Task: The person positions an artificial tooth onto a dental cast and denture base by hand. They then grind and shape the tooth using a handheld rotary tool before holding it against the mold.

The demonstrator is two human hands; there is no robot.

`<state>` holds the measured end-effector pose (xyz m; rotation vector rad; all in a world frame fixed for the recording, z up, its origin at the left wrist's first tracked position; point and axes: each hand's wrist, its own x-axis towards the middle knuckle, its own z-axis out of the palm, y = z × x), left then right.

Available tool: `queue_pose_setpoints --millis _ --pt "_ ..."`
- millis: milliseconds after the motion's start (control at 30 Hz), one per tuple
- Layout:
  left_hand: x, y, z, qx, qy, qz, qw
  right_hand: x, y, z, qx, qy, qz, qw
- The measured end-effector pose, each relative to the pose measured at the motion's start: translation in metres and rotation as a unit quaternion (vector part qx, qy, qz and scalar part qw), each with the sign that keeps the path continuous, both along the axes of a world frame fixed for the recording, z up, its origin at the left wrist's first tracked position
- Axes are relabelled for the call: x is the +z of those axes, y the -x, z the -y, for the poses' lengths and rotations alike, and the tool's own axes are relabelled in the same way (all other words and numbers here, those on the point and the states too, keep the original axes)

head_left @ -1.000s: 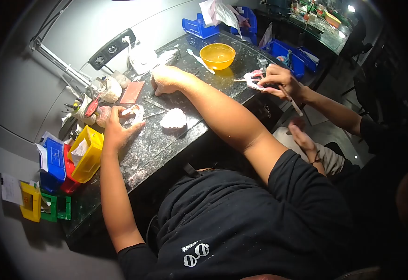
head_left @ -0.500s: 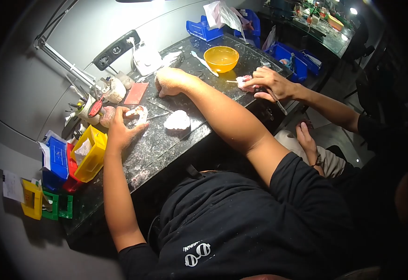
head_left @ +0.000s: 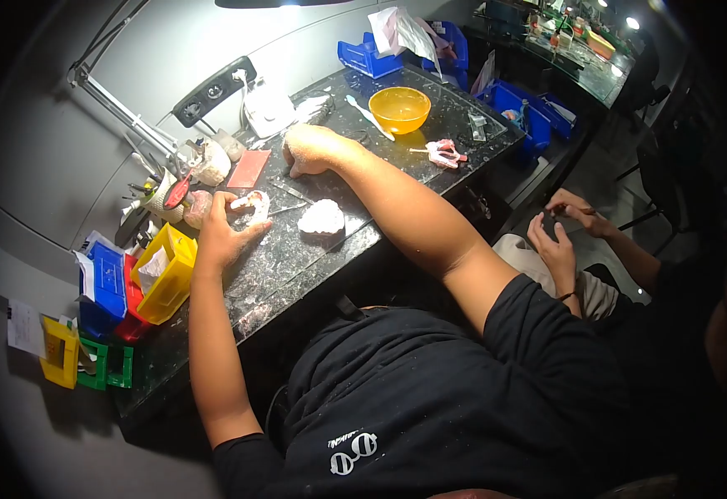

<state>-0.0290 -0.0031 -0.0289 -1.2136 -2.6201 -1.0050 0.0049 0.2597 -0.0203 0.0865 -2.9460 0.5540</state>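
With thumb and fingers around it, my left hand grips a white horseshoe-shaped dental cast just above the table. My right hand is low over the table farther back, its fingers curled downward. Whatever those fingers hold, if anything, is hidden behind the hand. A thin metal tool lies just in front of it. To its left is a flat pink wax sheet. Between my arms a second white plaster piece rests on the dark speckled table.
A yellow bowl stands at the back beside a pale spatula. A pink-and-white dental impression lies at the right. Yellow, red and blue bins line the left edge. A co-worker's hands are beyond the table at the right.
The co-worker's hand has left the dental impression and drawn back off the table toward their other hand. My own hands have stayed nearly in place; the whole view shifted slightly.
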Motion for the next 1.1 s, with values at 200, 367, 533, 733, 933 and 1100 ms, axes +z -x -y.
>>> queue_pose_setpoints --millis 200,367,533,733,933,1100 --pt "-0.006 0.005 0.0 0.001 -0.013 -0.013 1.0 0.009 -0.006 0.001 0.009 -0.006 0.027 1.0" --pt "-0.008 0.009 0.002 0.001 -0.007 -0.009 1.0 0.045 -0.053 -0.015 -0.002 0.023 -0.123 0.992" --pt "-0.004 0.007 0.003 0.008 0.015 0.023 1.0 0.054 -0.162 -0.05 -0.064 0.131 -0.153 0.977" --pt "0.0 0.003 0.003 0.017 0.029 0.007 0.999 0.008 -0.215 -0.119 -0.243 0.008 -0.068 0.968" --pt "0.0 0.003 0.004 0.025 0.04 0.011 0.999 0.009 -0.207 -0.108 -0.271 0.085 -0.001 0.959" --pt "-0.003 0.006 0.004 0.023 0.041 -0.003 0.999 0.014 -0.212 -0.087 -0.173 0.15 -0.154 0.961"
